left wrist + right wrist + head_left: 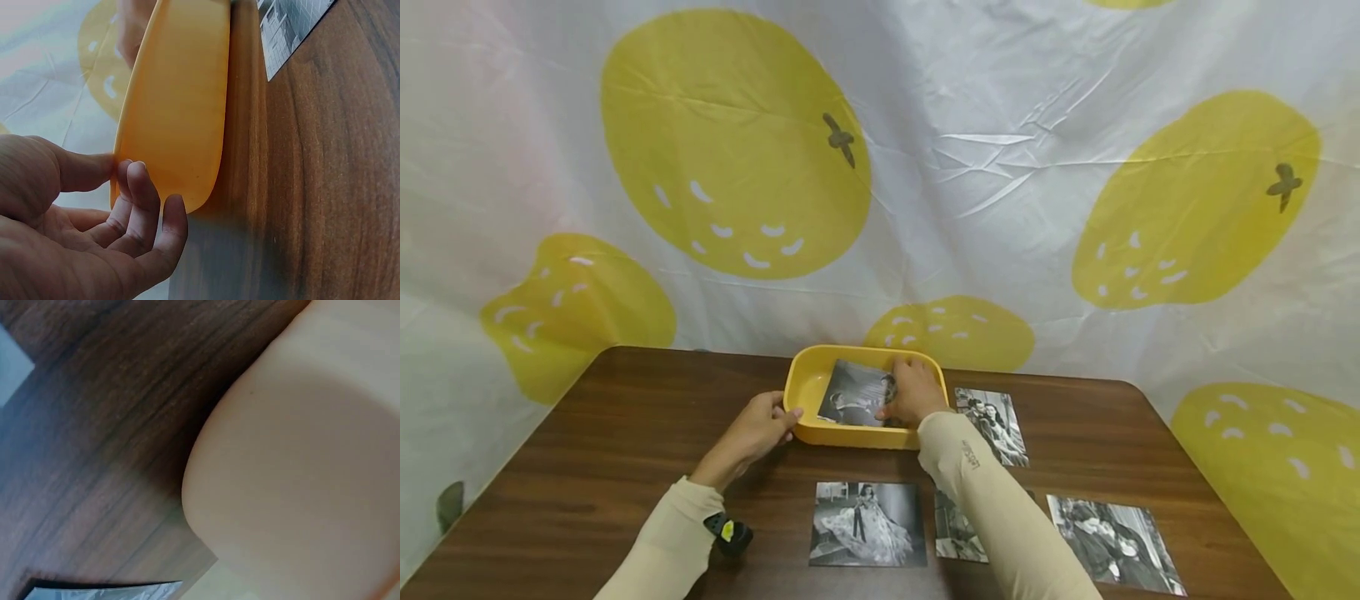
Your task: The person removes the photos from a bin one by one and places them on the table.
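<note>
A yellow tray (811,385) with rounded corners stands at the back of the table. My left hand (762,429) pinches its left end, thumb on the rim and fingertips against the outer wall, as the left wrist view shows of the tray (181,106). Inside lies a black-and-white photograph (853,390), its left part uncovered. Reaching into the tray, my right hand (916,392) grips the photograph near its right side, with the thumb at the front and the fingers toward the back. In the right wrist view the tray's wall (300,462) hides that hand.
On the brown wooden table (647,450) lie more photographs: one beside the tray (996,421), one in front (868,525), one partly under the right sleeve (955,533) and one at the right (1116,542). A lemon-print curtain (925,208) hangs behind the table.
</note>
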Demonstrator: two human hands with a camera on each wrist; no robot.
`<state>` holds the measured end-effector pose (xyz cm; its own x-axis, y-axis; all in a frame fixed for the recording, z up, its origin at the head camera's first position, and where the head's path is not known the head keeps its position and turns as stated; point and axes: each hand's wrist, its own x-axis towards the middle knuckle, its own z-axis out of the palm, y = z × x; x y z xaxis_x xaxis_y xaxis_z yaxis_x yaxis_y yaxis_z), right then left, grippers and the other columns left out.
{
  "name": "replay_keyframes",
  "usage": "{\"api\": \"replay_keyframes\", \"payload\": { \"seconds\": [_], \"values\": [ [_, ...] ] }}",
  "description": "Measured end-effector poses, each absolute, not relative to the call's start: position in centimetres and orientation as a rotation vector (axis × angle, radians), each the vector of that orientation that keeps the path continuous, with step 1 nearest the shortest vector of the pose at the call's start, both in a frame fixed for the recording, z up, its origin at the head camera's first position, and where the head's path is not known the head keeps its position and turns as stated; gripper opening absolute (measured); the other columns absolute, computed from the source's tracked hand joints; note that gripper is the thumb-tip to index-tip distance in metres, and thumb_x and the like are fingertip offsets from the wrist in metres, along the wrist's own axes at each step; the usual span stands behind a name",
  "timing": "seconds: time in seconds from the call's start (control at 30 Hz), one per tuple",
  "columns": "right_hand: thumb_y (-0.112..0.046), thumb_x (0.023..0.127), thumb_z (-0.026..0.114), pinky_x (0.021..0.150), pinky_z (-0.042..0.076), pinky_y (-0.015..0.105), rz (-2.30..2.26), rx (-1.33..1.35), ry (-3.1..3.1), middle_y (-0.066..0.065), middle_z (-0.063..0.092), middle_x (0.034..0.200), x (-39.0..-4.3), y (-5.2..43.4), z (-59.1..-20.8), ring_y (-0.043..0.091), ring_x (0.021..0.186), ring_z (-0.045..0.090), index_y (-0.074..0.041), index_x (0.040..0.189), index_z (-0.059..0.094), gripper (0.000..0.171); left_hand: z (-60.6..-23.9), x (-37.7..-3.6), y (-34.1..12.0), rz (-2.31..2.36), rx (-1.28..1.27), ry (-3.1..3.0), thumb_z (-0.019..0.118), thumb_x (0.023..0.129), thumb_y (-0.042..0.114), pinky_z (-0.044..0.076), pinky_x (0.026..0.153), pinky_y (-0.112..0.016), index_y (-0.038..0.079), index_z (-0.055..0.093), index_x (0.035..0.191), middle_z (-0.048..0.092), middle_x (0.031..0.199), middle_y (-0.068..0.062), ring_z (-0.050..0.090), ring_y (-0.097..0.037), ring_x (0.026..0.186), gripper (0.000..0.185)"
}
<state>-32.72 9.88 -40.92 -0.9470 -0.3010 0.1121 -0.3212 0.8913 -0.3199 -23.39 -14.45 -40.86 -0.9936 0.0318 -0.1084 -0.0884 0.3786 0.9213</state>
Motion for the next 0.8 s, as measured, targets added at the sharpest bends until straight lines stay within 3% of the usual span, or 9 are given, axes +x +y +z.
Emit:
{"api": "replay_keyframes", "payload": {
  "seconds": [0.13,0.27,0.57,0.8],
  "values": [
    [-0.002,0.079,0.084,0.091,0.051,0.045,0.581,0.517,-2.965,0.014,0.067,0.106,-33.2,10.4,-40.5,0.033,0.102,0.064,-0.003,0.112,0.062,0.040,-40.9,-23.4,-14.5,1.686,-0.058,2.520,0.055,0.105,0.009,0.048,0.063,-0.030,-0.015,0.045,0.139,0.057,0.080,-0.010,0.057,-0.019,0.070,0.043],
    [0.013,0.078,0.067,0.084,0.053,0.045,0.761,0.527,-2.920,0.013,0.067,0.097,-33.3,11.3,-39.6,0.030,0.092,0.063,-0.003,0.110,0.065,0.036,-40.9,-23.5,-14.4,1.688,-0.061,2.517,0.055,0.105,0.009,0.048,0.062,-0.029,-0.015,0.045,0.139,0.056,0.078,-0.009,0.056,-0.018,0.069,0.042],
    [0.007,0.089,0.066,0.068,0.057,0.040,1.339,0.447,-2.810,0.024,0.063,0.102,-32.3,13.2,-37.7,0.032,0.078,0.064,0.007,0.114,0.063,0.026,-40.9,-23.7,-14.4,1.672,-0.085,2.525,0.055,0.105,0.009,0.049,0.063,-0.031,-0.014,0.046,0.139,0.057,0.079,-0.010,0.055,-0.017,0.067,0.043],
    [0.009,0.090,0.068,0.063,0.057,0.036,1.550,0.259,-2.718,0.017,0.061,0.092,-31.8,14.7,-36.5,0.022,0.067,0.060,0.008,0.115,0.063,0.026,-41.0,-23.7,-14.6,1.698,-0.059,2.499,0.054,0.105,0.008,0.051,0.064,-0.029,-0.015,0.045,0.139,0.058,0.080,-0.011,0.055,-0.014,0.067,0.042]
  ]
}}
